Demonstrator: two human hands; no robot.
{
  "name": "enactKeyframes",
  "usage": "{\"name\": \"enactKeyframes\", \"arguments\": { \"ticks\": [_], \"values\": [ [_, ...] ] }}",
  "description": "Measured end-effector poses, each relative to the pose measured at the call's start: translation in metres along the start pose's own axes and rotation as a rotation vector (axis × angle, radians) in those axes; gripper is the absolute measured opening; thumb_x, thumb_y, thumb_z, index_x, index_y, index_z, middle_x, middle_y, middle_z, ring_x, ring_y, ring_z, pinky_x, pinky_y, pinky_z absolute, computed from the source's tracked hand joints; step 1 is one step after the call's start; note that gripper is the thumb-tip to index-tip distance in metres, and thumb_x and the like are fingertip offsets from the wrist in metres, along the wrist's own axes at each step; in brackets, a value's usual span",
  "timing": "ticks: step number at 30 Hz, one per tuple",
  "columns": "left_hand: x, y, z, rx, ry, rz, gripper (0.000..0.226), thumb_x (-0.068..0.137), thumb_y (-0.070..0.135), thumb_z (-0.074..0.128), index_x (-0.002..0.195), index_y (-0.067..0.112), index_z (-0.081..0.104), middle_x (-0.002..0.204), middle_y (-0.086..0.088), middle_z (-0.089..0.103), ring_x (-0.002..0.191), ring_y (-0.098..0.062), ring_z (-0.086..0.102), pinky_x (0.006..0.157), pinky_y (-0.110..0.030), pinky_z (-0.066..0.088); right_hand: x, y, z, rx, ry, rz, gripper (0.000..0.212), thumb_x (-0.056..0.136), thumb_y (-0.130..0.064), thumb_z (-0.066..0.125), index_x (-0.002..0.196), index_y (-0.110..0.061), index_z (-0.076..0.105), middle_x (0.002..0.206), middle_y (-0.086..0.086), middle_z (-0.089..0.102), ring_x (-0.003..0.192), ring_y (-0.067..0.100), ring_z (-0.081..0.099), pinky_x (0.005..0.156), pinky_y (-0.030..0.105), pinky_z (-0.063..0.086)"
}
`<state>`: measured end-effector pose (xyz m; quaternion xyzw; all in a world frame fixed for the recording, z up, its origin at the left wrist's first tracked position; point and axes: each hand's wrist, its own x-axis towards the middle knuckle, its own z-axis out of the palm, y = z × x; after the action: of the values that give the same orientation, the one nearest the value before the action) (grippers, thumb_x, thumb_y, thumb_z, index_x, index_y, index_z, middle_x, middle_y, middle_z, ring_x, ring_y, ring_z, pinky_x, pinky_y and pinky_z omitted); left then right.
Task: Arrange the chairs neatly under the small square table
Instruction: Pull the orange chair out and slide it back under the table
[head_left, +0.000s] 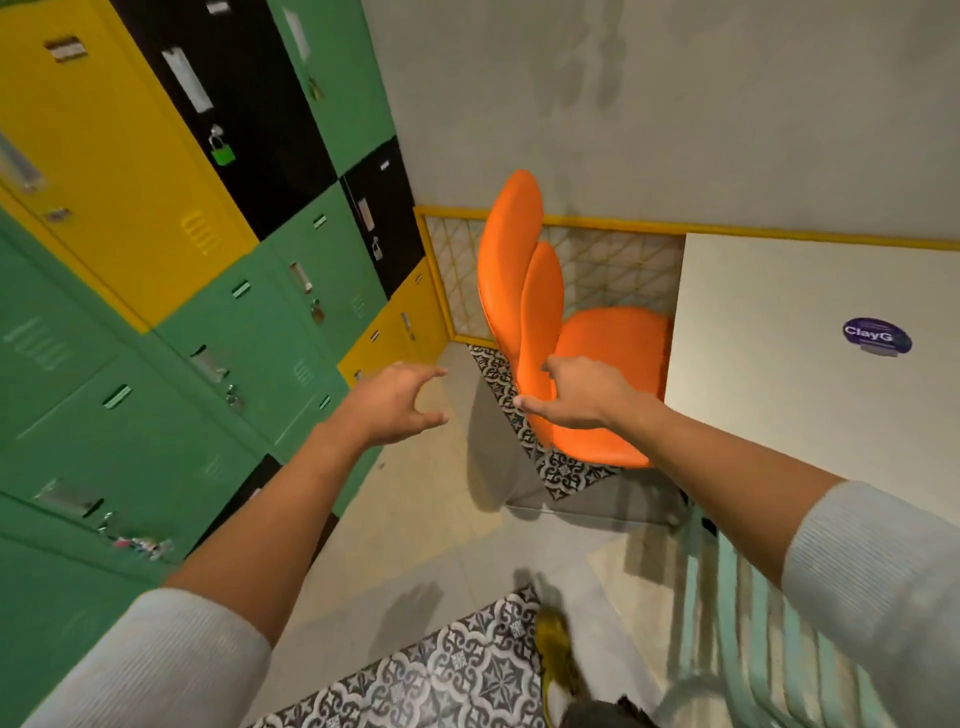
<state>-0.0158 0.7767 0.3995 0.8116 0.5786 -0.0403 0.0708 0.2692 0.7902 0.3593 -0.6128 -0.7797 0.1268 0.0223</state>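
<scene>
1. The chair (597, 364) is showing smooth orange upholstery with a soft sheen, like leatherette.
2. The lockers (156, 260) are looking like painted sheet metal, semi-gloss, with shiny metal padlocks (222, 148).
3. The table (810, 374) is presenting a smooth, matt, off-white top with a glossy sticker (877, 336).
4. The floor (415, 519) is showing matt pale tiles and patterned tiles.
5. The sleeves (878, 582) are appearing as pale ribbed knit cloth.
6. The wall (675, 104) is looking matt and slightly blotchy.
</scene>
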Motion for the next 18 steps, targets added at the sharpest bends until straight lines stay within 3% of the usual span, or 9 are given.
{"name": "enactKeyframes", "arguments": {
  "ticks": [3,8,12,18],
  "values": [
    [0.045,-0.023,-0.009,0.047,-0.014,0.039,0.08,0.095,0.056,0.076,0.162,0.027,0.044,0.161,-0.004,0.052,0.149,-0.026,0.045,0.119,-0.043,0.043,0.061,-0.012,-0.006,0.036,0.037,0.02,0.094,0.087,-0.091,0.047,0.139,-0.012,0.053,0.133,0.014,0.066,0.118,0.038,0.065,0.085,0.046,0.054],
    [0.121,-0.058,-0.034,0.071,-0.075,0.079,0.083,0.094,0.054,0.078,0.163,0.027,0.041,0.164,-0.003,0.05,0.151,-0.027,0.044,0.12,-0.041,0.04,0.139,-0.02,-0.017,0.179,0.109,0.052,0.104,0.085,-0.093,0.047,0.149,-0.011,0.044,0.145,0.014,0.059,0.127,0.038,0.062,0.096,0.051,0.056],
    [0.181,-0.089,-0.058,0.075,-0.035,0.111,0.085,0.092,0.056,0.079,0.164,0.028,0.041,0.165,-0.001,0.048,0.152,-0.026,0.043,0.122,-0.042,0.038,0.186,-0.006,-0.018,0.271,0.141,0.054,0.112,0.086,-0.091,0.049,0.164,-0.015,0.026,0.163,0.012,0.043,0.141,0.037,0.053,0.105,0.05,0.051],
    [0.27,-0.12,-0.075,0.055,-0.074,0.209,0.101,0.086,0.063,0.081,0.167,0.027,0.034,0.166,-0.002,0.046,0.152,-0.026,0.042,0.123,-0.046,0.039,0.247,-0.011,-0.012,0.312,0.093,0.113,0.114,0.086,-0.089,0.052,0.167,-0.015,0.019,0.17,0.009,0.032,0.146,0.037,0.048,0.111,0.05,0.048]
  ]
}}
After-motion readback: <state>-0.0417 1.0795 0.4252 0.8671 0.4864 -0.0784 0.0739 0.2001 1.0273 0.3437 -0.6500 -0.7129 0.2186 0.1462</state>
